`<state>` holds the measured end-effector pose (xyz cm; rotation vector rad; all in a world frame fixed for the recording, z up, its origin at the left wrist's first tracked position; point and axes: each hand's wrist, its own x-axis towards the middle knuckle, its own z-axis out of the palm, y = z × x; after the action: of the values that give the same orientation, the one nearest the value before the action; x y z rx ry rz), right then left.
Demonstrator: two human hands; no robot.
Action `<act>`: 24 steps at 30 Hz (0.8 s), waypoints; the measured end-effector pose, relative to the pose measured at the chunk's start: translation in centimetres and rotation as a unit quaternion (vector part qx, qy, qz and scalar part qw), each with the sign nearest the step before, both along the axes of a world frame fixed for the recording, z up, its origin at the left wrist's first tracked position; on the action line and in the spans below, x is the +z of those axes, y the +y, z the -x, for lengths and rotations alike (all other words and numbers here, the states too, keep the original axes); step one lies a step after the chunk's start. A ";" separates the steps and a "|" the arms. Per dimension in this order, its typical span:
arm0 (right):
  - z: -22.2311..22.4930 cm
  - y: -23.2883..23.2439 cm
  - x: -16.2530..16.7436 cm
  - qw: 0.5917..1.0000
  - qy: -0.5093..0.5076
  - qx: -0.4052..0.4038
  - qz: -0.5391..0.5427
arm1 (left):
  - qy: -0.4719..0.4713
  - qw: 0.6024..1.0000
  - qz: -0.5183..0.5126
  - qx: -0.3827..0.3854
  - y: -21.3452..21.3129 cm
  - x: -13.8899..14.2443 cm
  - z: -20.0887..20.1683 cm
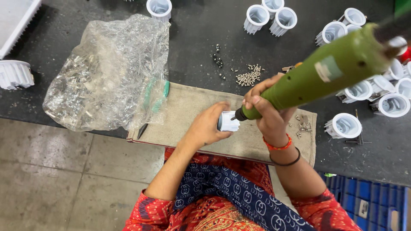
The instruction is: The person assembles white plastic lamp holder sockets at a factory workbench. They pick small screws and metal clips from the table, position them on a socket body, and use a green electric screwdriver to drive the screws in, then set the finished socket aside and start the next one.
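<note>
right hand (266, 112) around green screwdriver (329, 70), tip at white housing (228, 122)

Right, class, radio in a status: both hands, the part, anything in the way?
Left hand grips white housing on the cloth. Right hand holds green driver, tip at the housing. Loose screws and bag lie clear.

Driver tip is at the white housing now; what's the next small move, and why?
Probably hold steady and press the green electric screwdriver straight in. Its tip sits at the small white ribbed plastic housing, which the left hand grips on the beige cloth mat, while the right hand holds the tool.
</note>
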<state>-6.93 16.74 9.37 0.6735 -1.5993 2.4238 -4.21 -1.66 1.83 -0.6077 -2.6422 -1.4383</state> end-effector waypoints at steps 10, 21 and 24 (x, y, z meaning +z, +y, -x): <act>-0.5 -1.2 3.7 0.996 0.054 -0.003 -0.074 | 0.079 0.984 -0.021 0.158 3.9 -0.8 -2.6; 4.7 7.9 0.2 0.955 -0.008 -0.008 -0.297 | 0.053 0.988 -0.011 0.142 2.7 -2.0 -2.5; 9.6 12.1 -1.5 0.844 0.073 -0.069 -0.526 | 0.034 0.988 -0.014 0.149 2.7 -2.1 -2.6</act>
<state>-16.57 28.84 7.87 0.7781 -2.7125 1.1633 -1.66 1.07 -0.30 -0.2401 -2.5225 -1.3404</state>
